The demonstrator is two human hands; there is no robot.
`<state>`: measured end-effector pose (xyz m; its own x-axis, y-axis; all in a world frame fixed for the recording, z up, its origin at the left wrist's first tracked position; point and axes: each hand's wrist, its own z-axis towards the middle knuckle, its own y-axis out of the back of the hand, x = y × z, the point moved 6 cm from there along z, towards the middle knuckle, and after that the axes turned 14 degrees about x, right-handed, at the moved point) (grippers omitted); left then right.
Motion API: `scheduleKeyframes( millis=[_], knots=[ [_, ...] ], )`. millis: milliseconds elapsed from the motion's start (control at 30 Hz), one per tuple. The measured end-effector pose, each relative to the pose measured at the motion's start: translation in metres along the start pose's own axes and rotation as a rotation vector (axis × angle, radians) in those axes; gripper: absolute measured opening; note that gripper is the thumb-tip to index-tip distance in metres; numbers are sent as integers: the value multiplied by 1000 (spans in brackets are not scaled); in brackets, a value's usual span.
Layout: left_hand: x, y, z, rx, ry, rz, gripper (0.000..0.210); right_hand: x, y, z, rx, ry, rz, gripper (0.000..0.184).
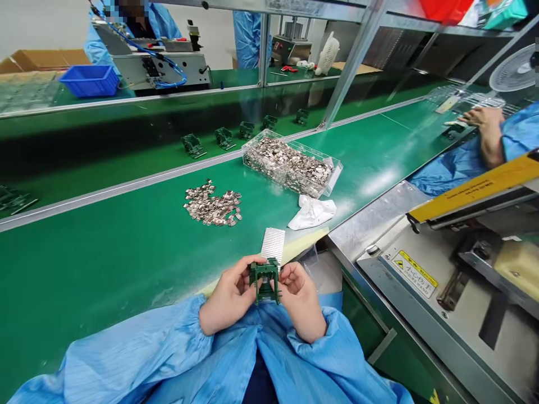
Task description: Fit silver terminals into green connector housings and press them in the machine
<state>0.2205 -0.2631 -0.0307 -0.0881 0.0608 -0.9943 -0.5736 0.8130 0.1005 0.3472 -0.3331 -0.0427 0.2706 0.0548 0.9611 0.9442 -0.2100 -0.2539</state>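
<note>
Close to my body, a dark green plastic frame (265, 276) with an opening in its middle is held between both hands. My left hand (231, 292) grips its left side, thumb in front and fingers behind. On the right side, the thumb and fingers of my right hand (301, 294) are closed at the frame's edge; whether they also pinch a small part I cannot make out. Just beyond the frame lies a ribbed whitish strip block (273, 244). A loose pile of small silvery metal pieces (214, 206) rests on the green bench farther off.
A clear plastic box (290, 164) full of similar metal pieces stands beside crumpled white paper (312, 212). Several green frames (224, 138) sit on the conveyor behind the metal rail. A machine with a yellow bar (475, 188) is at right, near a co-worker's hand (484, 119).
</note>
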Motion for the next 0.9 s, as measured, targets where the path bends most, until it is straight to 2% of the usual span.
scheduleKeyframes(
  millis=[100, 200, 300, 400, 533, 700, 900],
  knots=[
    [-3, 4, 17, 30, -40, 27, 33, -13, 27, -9, -65, -41, -49, 34],
    [-7, 20, 47, -83, -126, 8, 38, -30, 49, -7, -118, -94, -126, 43],
    [-6, 22, 81, -110, -197, -78, 46, -41, 44, 5, -9, -109, -196, 49],
    [1, 9, 103, -66, -207, -139, 47, -44, 28, 13, 60, -83, -222, 48],
    [7, -7, 105, -6, -183, -92, 40, -45, 16, 12, 64, -26, -286, 47],
    [6, -8, 99, 11, -154, -25, 38, -51, 24, 9, 64, 57, -447, 48],
    [9, -5, 99, 3, -175, -92, 40, -67, 43, 13, 141, -45, -625, 36]
  ],
)
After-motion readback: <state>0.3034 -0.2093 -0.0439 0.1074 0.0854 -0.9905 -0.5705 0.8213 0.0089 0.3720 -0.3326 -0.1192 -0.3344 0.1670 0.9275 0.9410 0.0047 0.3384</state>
